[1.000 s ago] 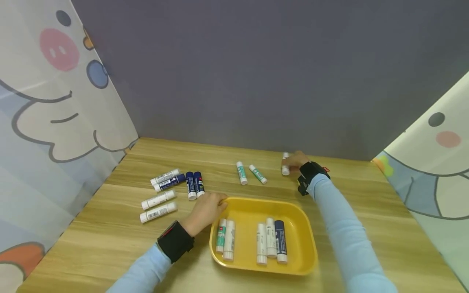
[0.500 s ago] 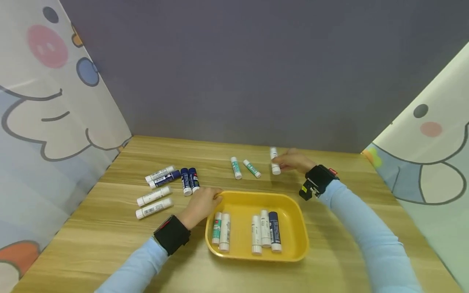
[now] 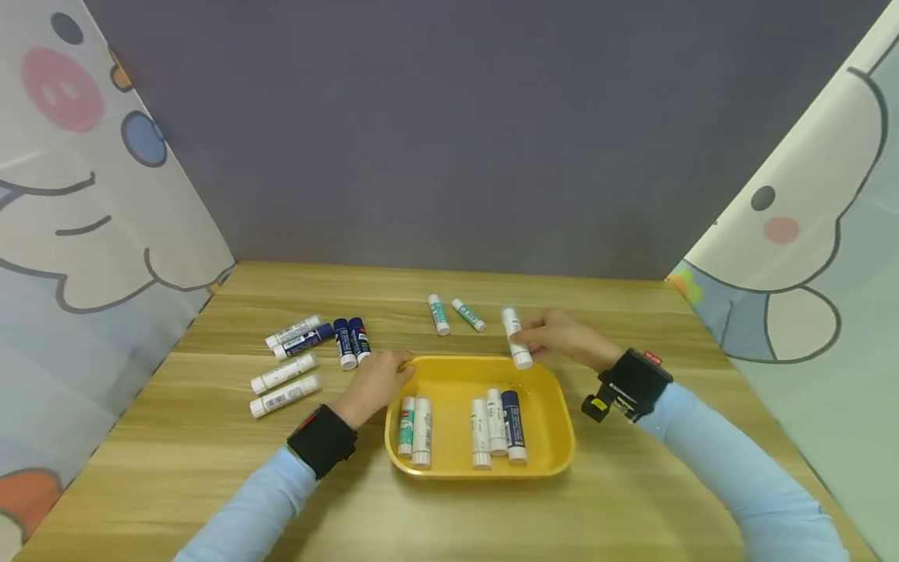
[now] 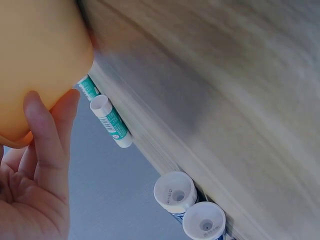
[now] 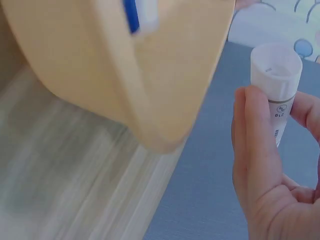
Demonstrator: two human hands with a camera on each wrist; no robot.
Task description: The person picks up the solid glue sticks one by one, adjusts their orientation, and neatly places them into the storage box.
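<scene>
My right hand [image 3: 562, 337] pinches a white glue stick [image 3: 511, 321] between thumb and fingers, over the far right rim of a yellow plastic bin [image 3: 449, 429]. In the right wrist view the glue stick [image 5: 276, 75] points its round white end toward the camera, above the fingertips. My left hand [image 3: 375, 384] grips the bin's far left corner, thumb against the outer wall in the left wrist view. Inside the bin, a green-and-white glue stick [image 3: 406, 428] and a white one [image 3: 421, 437] lie at left; two white ones [image 3: 481, 433] and a navy one [image 3: 514, 429] lie right of centre.
Two small green-and-white glue sticks [image 3: 438, 315] lie behind the bin. To its left are several white glue sticks [image 3: 284, 396] and navy ones [image 3: 344, 343] on the wooden table [image 3: 175, 453]. A dark grey panel [image 3: 449, 156] stands along the back edge.
My right hand has lifted the white glue stick off the back of the table and brought it nearer, to the bin's far rim. My left hand keeps its grip on the bin.
</scene>
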